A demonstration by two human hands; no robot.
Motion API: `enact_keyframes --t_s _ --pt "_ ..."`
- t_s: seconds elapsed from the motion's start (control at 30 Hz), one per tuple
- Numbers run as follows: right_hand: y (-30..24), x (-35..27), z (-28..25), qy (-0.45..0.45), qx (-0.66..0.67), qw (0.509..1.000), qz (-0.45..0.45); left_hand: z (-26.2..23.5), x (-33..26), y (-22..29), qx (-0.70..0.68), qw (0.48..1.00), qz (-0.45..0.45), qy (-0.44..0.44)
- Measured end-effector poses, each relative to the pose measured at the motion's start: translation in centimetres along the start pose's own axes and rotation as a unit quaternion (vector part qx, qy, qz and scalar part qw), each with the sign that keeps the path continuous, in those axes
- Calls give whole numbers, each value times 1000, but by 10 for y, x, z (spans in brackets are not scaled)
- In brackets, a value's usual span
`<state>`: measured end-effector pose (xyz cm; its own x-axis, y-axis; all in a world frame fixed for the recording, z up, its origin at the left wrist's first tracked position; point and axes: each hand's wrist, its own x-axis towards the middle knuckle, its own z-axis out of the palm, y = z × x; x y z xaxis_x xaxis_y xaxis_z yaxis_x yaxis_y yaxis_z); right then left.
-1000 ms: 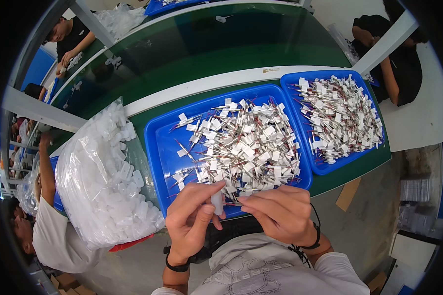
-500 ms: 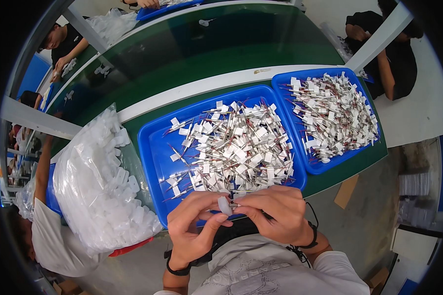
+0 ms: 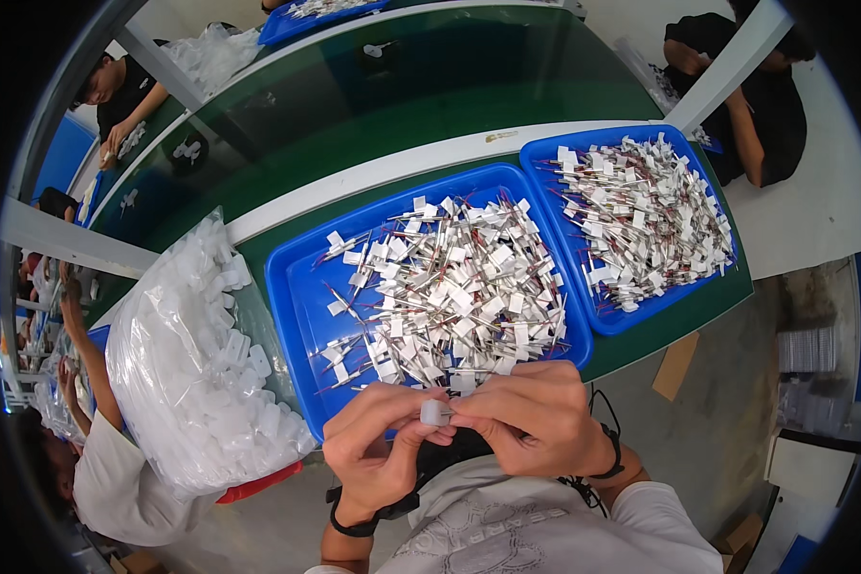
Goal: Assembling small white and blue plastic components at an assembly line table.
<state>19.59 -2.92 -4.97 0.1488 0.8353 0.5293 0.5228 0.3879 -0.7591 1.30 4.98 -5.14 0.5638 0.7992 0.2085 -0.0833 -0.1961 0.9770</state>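
My left hand (image 3: 378, 445) pinches a small translucent white plastic cap (image 3: 434, 412) between thumb and fingers, just off the near edge of the middle blue tray (image 3: 292, 287). Against the cap's right side, my right hand (image 3: 531, 421) is closed with thumb and forefinger on a thin metallic piece, mostly hidden by the fingertips. That tray holds a heap of small wired parts (image 3: 459, 287) with white tabs, silvery stems and reddish wires. To its left lies a clear plastic bag (image 3: 182, 383) full of similar translucent white caps.
A second blue tray (image 3: 610, 323) of wired parts stands at the right. Beyond a white rail (image 3: 383, 167) runs a dark green belt (image 3: 430, 96) carrying a few small pieces. A co-worker's sleeve (image 3: 124, 488) is close at the left; other people sit at far left and far right.
The cap between my hands has turned from a slant to a more upright, boxy view. My hands stay nearly in place. The left co-worker's arms have shifted.
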Motion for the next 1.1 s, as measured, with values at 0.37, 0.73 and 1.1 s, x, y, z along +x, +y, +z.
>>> enact_keyframes --t_s 0.37,0.73,1.1 --pt "-7 9 -10 -45 11 997 65 1 9 11 124 990 51 -33" --pt "5 -2 -25 -87 156 971 158 9 20 48 220 966 83 -112" --pt "6 -5 -40 -45 128 975 176 0 31 58 231 963 101 -98"
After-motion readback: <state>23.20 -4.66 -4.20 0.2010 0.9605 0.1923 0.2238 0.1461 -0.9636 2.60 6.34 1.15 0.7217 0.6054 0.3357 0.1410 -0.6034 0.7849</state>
